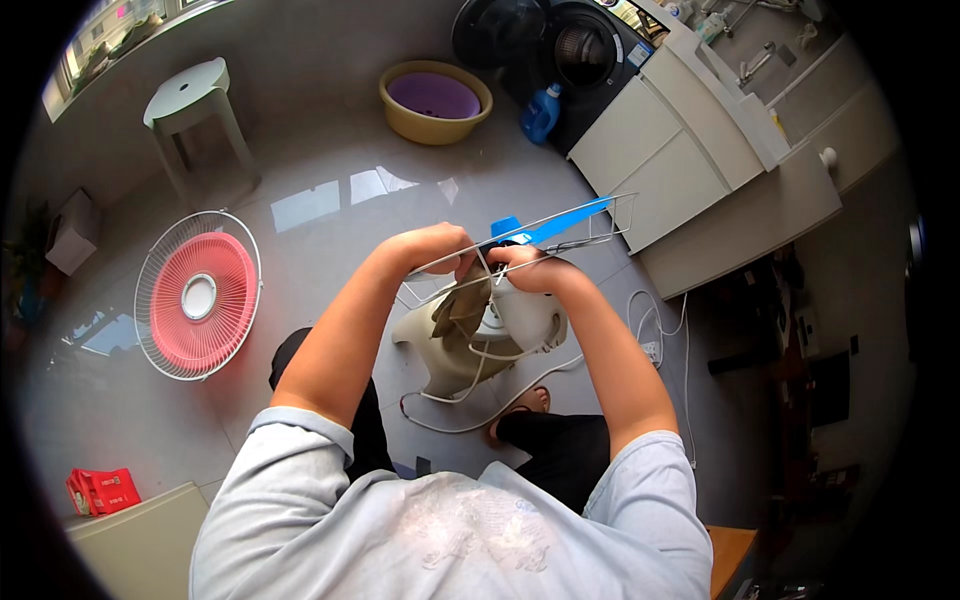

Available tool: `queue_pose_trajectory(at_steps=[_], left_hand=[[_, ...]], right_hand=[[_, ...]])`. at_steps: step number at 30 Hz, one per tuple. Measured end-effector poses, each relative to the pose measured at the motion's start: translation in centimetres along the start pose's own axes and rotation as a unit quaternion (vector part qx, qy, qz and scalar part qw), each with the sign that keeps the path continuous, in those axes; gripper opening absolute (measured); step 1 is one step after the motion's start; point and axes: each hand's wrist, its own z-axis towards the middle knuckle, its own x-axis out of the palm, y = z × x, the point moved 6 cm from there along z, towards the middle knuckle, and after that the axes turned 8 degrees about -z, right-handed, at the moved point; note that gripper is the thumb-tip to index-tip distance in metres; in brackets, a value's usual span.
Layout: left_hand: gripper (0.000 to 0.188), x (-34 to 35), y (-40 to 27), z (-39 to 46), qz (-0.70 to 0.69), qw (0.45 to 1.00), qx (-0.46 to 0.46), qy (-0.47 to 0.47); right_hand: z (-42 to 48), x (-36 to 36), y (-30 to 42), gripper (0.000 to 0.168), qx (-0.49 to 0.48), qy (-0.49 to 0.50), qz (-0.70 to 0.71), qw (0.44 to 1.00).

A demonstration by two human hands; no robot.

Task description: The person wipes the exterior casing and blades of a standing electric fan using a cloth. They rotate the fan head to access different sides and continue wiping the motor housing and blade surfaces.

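An electric fan stands before me, its white motor housing [529,311] above a beige plastic base or stool [442,360]. A wire grille [626,214], seen nearly edge-on, crosses in front of my hands, and blue fan blades [566,223] show within it. My left hand [442,247] is closed at the grille, on a brownish cloth [463,304] that hangs down beside the motor. My right hand [529,268] has its fingers curled at the dark hub, close to the left fingers. Wires and the hand itself hide what those fingers touch.
A white wire fan guard [251,247] with a pink disc lies on the tiles at left. A white cord [480,429] loops by my feet. Farther off are a stool [187,97], a yellow basin [431,133], a blue detergent bottle [540,116], a washing machine [581,56] and cabinets [660,142].
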Motion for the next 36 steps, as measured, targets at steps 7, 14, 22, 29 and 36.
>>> queue_pose_trajectory(at_steps=[7,14,22,29,36], left_hand=[[0.029,0.0,1.2,0.5,-0.012,1.000,0.010,0.004],[0.054,-0.1,-0.7,-0.1,-0.022,1.000,-0.008,0.005],[0.040,-0.1,-1.2,-0.1,-0.003,1.000,0.017,0.004],[0.023,-0.2,-2.2,0.0,-0.001,0.998,0.057,-0.001],[0.032,-0.8,-1.4,0.7,-0.133,0.991,0.029,0.011]], right_hand=[[-0.8,-1.5,2.1,0.038,0.017,0.037,-0.046,0.998],[-0.6,-0.7,1.1,0.035,-0.015,0.003,-0.007,1.000],[-5.1,0.6,-0.1,0.030,-0.106,-0.356,0.017,0.928],[-9.3,8.1,2.4,0.029,-0.072,-0.480,0.193,0.853],[-6.3,12.4,2.2,0.052,-0.044,-0.511,0.340,0.788]])
